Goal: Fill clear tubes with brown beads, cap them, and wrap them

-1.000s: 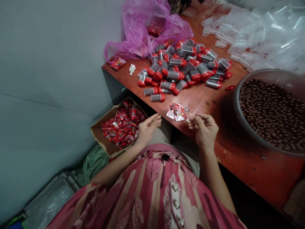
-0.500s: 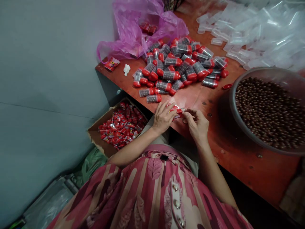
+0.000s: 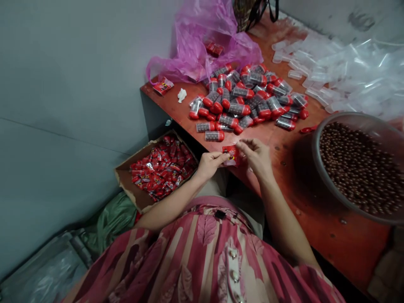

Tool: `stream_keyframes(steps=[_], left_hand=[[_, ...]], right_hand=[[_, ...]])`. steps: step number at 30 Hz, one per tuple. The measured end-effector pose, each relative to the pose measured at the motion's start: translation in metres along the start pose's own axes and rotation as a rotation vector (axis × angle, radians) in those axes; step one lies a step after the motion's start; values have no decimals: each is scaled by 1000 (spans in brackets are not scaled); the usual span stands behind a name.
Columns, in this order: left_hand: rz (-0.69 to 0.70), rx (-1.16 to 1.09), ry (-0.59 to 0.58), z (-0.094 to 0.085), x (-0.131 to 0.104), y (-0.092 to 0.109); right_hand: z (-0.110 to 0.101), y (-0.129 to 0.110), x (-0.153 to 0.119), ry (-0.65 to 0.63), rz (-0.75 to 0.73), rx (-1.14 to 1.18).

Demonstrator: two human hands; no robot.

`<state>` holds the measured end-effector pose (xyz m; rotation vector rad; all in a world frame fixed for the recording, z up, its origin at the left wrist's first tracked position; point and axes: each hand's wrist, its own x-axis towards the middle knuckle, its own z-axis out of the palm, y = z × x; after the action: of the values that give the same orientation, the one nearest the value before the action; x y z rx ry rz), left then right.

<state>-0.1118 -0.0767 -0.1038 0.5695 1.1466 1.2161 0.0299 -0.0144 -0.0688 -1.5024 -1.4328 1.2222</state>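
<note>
Between my two hands, at the table's front edge, is a small red printed wrapper (image 3: 230,155). My left hand (image 3: 210,165) pinches its left side between thumb and fingers. My right hand (image 3: 257,156) has its fingertips closed at the wrapper's upper right corner. Just beyond lies a heap of clear tubes with red caps (image 3: 249,99), filled with dark balls. One such tube (image 3: 214,136) lies nearest my left hand. Whether anything sits inside or behind the wrapper I cannot tell.
A large tub (image 3: 315,158) of shiny brown balls stands at the right. Behind it are piled clear empty tubes (image 3: 350,71). A pink plastic bag (image 3: 205,29) lies at the back. Low on the left, a cardboard box (image 3: 124,162) holds many red wrapped pieces. A grey wall (image 3: 63,75) bounds the left.
My left hand has gone from lying spread over the wrapper to pinching its left side. The wrapper is now held up flat, its printed face showing. The view has shifted slightly.
</note>
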Motion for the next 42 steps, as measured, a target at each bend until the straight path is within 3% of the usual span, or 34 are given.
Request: stream_keyframes(steps=[4,8,12,15,18,22,25,32,36,42], left_hand=[[-35,-108,57,-8,-4,9],[-110,-227,117,-15,-8,18],[-155,-355,113,-17,-7,23],[-174,-438,125,-14,-3,25],[-165,-512,168,-8,0,26],[-143,-585,183,4,4,26],[-148,-577,171,16,4,24],[-78,-469,19,39,-6,19],[-42,-374,-25,43,-10,19],[-56,-234,-131,43,-11,14]], right_hand=[[0,-1,39,235,-308,-469],[-6,1,71,18,-586,-790],[-15,3,87,-42,-660,-884],[-23,0,72,48,-580,-809],[-26,-4,24,120,-429,-647],[-15,0,-53,-149,-47,-13],[-2,6,-84,-163,45,140],[2,12,-84,-38,51,234],[-3,19,-85,-68,19,287],[-4,32,-86,66,-79,179]])
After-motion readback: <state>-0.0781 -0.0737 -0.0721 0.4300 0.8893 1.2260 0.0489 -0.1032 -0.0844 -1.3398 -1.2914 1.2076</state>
